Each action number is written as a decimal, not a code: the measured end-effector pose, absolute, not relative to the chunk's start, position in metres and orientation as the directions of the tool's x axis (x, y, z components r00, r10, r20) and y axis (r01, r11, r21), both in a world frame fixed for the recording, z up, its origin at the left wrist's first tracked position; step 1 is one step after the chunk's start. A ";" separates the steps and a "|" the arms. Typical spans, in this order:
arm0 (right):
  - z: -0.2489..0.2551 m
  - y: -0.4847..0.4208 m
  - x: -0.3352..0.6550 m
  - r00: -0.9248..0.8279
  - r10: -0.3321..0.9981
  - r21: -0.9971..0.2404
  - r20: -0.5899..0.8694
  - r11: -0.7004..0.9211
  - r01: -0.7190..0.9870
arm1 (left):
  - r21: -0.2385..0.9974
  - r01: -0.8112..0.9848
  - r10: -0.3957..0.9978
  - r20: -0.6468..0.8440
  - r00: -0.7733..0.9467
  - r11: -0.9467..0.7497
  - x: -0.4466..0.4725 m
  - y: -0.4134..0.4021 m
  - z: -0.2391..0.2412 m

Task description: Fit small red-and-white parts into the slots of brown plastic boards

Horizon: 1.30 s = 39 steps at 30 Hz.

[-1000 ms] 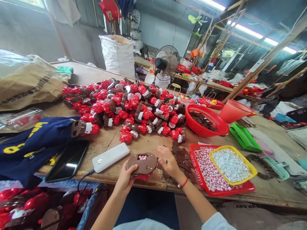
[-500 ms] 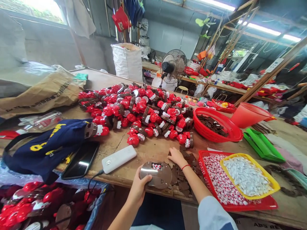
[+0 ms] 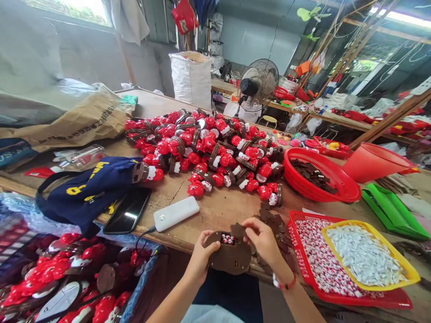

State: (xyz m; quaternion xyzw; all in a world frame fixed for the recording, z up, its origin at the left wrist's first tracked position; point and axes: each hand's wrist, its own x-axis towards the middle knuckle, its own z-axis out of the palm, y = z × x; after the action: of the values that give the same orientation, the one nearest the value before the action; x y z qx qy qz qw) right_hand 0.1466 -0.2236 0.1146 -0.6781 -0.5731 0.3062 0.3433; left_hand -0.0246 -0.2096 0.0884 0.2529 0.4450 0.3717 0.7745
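Observation:
My left hand [image 3: 199, 258] grips a brown oval toy base [image 3: 232, 261] near the table's front edge, its underside turned up. In the base is an open rectangular compartment, where several small red-and-white pieces [image 3: 227, 238] show. Between the thumb and fingers of my right hand [image 3: 264, 238] is a thin brown plastic cover [image 3: 239, 230], held at the compartment's right end; whether it touches the base I cannot tell. Beside that hand lies a loose pile of brown covers [image 3: 278, 229]. Whatever is attached under the base is hidden.
Red toys on brown bases [image 3: 208, 148] are heaped behind my hands. To the right stand a red basket [image 3: 350, 190], a red tray [image 3: 296, 251] and a yellow tray [image 3: 409, 273] of white packets. A white power bank [image 3: 177, 213] and a phone [image 3: 128, 211] lie left.
My right hand has come from the pile of brown covers to the base, now with a cover in its fingers. The view has shifted slightly left, and the base is tilted more.

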 end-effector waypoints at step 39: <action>0.107 -0.249 0.120 -0.054 0.990 -0.470 0.128 0.109 0.876 | 0.802 -0.355 0.877 -0.445 0.181 0.480 -0.037 -0.232 0.083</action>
State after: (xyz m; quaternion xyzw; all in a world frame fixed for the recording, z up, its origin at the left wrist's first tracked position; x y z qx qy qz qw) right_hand 0.1196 -0.2495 0.1072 -0.6538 -0.7135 0.1344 0.2129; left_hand -0.0370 -0.2316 0.0829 0.2748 0.4746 0.4293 0.7176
